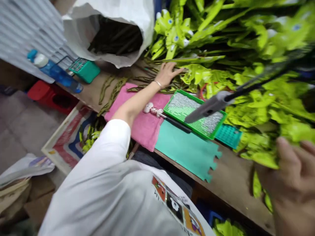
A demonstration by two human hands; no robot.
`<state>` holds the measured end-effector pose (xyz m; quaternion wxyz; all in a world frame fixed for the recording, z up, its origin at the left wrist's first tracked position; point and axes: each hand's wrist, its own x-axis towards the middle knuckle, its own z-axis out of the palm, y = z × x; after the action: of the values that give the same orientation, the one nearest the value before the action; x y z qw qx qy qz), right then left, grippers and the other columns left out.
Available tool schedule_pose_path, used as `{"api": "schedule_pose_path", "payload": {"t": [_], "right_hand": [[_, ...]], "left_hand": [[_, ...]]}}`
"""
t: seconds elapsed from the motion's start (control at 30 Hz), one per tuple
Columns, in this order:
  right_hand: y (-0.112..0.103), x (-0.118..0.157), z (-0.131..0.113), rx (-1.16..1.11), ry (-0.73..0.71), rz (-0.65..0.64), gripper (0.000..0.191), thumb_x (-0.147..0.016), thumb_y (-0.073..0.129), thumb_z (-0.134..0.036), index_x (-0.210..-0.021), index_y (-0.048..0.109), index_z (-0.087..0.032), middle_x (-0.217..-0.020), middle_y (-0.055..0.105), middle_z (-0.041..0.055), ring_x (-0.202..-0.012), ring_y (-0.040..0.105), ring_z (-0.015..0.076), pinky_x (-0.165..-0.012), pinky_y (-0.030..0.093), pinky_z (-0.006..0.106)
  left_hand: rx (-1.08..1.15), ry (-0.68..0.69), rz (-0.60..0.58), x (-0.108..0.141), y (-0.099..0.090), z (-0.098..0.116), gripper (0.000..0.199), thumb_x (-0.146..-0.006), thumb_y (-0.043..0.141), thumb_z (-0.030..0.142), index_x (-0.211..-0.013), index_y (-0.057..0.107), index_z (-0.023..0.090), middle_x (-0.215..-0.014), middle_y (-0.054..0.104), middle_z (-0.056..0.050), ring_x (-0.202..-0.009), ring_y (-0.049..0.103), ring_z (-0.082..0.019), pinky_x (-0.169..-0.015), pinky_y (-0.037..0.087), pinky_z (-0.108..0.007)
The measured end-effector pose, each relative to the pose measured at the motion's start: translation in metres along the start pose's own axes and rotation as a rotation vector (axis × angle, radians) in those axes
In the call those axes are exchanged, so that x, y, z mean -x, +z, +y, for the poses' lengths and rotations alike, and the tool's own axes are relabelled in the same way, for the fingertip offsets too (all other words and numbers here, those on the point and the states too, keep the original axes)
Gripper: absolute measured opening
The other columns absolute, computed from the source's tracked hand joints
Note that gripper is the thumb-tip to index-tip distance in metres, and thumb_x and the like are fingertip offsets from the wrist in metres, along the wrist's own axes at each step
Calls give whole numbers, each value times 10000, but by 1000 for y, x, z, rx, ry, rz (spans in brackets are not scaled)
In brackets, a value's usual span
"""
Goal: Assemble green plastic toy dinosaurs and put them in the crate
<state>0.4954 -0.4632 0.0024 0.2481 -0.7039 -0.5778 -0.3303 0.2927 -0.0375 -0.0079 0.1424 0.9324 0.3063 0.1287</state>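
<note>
My left hand [166, 75], with a thin bracelet at the wrist, reaches across the work table. Its fingers are spread over long brown-green strips [142, 80], near the yellow-green plastic pieces [197, 74]. At the right edge is my right hand [292, 170], smeared by motion, with its fingers partly bent beside more yellow-green pieces [265, 160]. Whether it grips any of them I cannot tell. Between the hands lies a green tray [209, 134] with a silvery ribbed surface. Above it hangs a grey cylindrical tool [204, 109] on a dark cord.
A pink cloth [147, 127] and a teal foam mat [184, 147] cover the front edge. A black-handled tool [176, 123] lies beside the tray. Further left are a white sack [147, 19] of dark strips, a green basket [88, 72], a blue bottle [56, 73] and a red stool [44, 95].
</note>
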Motion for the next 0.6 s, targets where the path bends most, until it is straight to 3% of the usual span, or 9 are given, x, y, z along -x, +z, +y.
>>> {"api": "schedule_pose_path", "payload": {"t": [0.07,0.17,0.23,0.3,0.37,0.43,0.53,0.6], "right_hand": [[-8,12,-51,-41,-107,41,526,-938,382,-426,-1437,535,-362,-845,730,130,-942,715,330,-815,540,576],[-11,25,-129,-106,-57,-123,711,-865,453,-226,-1550,351,-387,-829,713,75,-698,665,261,-786,566,523],[-5,30,-170,-174,-22,-267,810,-841,460,-130,-1595,243,-332,-877,702,85,-715,643,244,-848,547,528],[7,33,-198,-216,-26,-351,834,-845,445,-83,-1612,183,-280,-904,688,105,-755,626,242,-888,519,535],[19,35,-212,-242,-58,-391,828,-859,425,-75,-1618,148,-252,-953,685,124,-813,624,258,-932,490,565],[26,35,-213,-287,-91,-428,832,-864,411,-84,-1623,101,-228,-1091,676,156,-942,640,300,-999,442,631],[22,33,-204,-357,-144,-434,844,-852,425,-106,-1623,102,-224,-1279,622,185,-1137,622,356,-1073,362,704],[16,32,-193,-364,-144,-384,837,-847,459,-129,-1617,159,-258,-1311,614,176,-1171,622,373,-1084,358,709]], "left_hand": [[-42,-28,24,11,2,-1,520,-936,413,65,-1397,556,258,-1544,416,-85,-1477,286,-284,-1213,152,-523],[-74,-55,79,55,-8,-9,495,-959,348,71,-1386,549,219,-1505,457,-99,-1426,350,-267,-1182,229,-491],[-106,-205,142,95,-24,-23,451,-981,305,86,-1340,566,168,-1417,520,-137,-1352,423,-278,-1131,302,-473],[-176,-492,210,134,-44,-43,402,-988,319,101,-1306,564,128,-1366,540,-177,-1308,455,-298,-1095,334,-463],[-241,-811,242,164,-63,-69,361,-984,389,120,-1312,539,106,-1385,521,-211,-1321,447,-316,-1090,336,-462],[-266,-1025,245,182,-78,-97,361,-973,455,127,-1326,516,86,-1422,490,-244,-1358,422,-333,-1100,335,-474],[-245,-1145,236,191,-94,-130,381,-950,560,147,-1317,524,48,-1405,500,-278,-1361,441,-363,-1079,387,-516],[-223,-1171,221,191,-103,-145,396,-942,632,218,-1304,551,79,-1364,551,-223,-1286,527,-334,-1030,465,-512]]}}
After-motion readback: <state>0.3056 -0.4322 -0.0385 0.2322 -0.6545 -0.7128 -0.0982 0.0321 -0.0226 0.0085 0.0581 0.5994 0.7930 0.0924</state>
